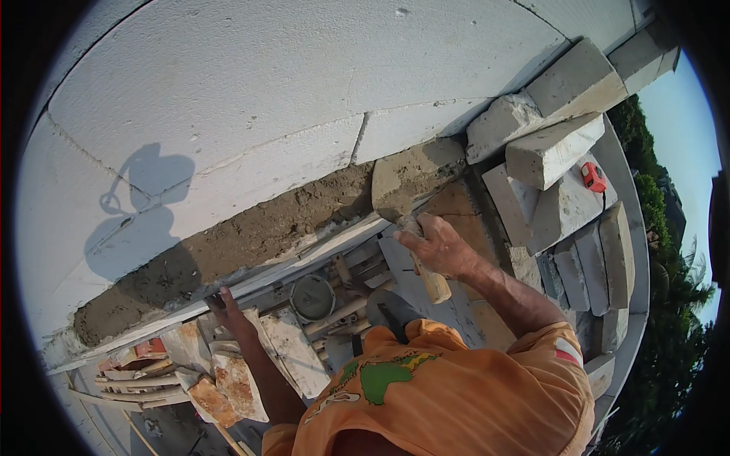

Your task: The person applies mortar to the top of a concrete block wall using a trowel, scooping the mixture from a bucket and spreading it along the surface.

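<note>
My right hand [437, 247] is closed round the wooden handle of a trowel [391, 204]. Its broad blade is smeared with mortar and lies at the right end of a mortar bed [251, 232]. This wet grey strip runs along the foot of a white block wall [251, 83], edged by a pale board [304, 254]. By the board's outer edge, lower left, my left hand [234, 321] has its fingers bent round a small dark thing that I cannot make out.
Several cut pale blocks [555, 148] are stacked at the right, with a red tape measure [593, 177] on top. Below the board are a round grey bucket [312, 298], wooden poles [338, 315] and stained slabs [236, 384]. Trees [661, 304] stand beyond the right edge.
</note>
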Motion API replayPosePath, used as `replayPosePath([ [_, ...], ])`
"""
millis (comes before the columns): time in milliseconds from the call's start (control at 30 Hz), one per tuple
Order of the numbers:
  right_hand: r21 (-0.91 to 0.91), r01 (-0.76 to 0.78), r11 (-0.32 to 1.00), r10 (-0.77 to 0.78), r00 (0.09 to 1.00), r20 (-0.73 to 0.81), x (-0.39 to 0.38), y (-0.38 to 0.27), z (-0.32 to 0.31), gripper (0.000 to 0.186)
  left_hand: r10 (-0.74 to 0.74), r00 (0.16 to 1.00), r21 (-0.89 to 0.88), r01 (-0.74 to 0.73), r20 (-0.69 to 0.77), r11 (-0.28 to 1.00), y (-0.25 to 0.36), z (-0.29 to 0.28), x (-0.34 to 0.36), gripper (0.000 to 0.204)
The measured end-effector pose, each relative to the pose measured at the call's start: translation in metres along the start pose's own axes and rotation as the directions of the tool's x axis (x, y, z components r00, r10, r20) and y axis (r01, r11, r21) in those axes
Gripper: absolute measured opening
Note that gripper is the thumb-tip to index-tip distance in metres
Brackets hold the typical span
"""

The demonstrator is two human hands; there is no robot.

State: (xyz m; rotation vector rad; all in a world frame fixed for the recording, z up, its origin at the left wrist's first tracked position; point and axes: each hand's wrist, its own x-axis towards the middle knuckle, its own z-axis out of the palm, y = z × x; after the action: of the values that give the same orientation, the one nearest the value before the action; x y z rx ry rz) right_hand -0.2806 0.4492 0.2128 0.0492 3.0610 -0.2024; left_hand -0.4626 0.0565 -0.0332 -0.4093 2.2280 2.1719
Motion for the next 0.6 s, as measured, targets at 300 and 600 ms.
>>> replayPosePath([
  [300, 0.614, -0.422, 0.667, 0.232, 0.901, 0.367, 0.014, -0.066, -0.024, 0.037, -0.009, 1.000, -0.028, 0.008, -0.025, 1.000, 0.014, 0.002, -0.006, 0.090],
  [600, 0.680, -0.222, 0.699, -0.245, 0.818, 0.520, 0.027, -0.084, 0.101, 0.043, -0.396, 0.882, -0.159, 0.366, -0.256, 0.917, -0.125, -0.068, -0.124, 0.086],
])
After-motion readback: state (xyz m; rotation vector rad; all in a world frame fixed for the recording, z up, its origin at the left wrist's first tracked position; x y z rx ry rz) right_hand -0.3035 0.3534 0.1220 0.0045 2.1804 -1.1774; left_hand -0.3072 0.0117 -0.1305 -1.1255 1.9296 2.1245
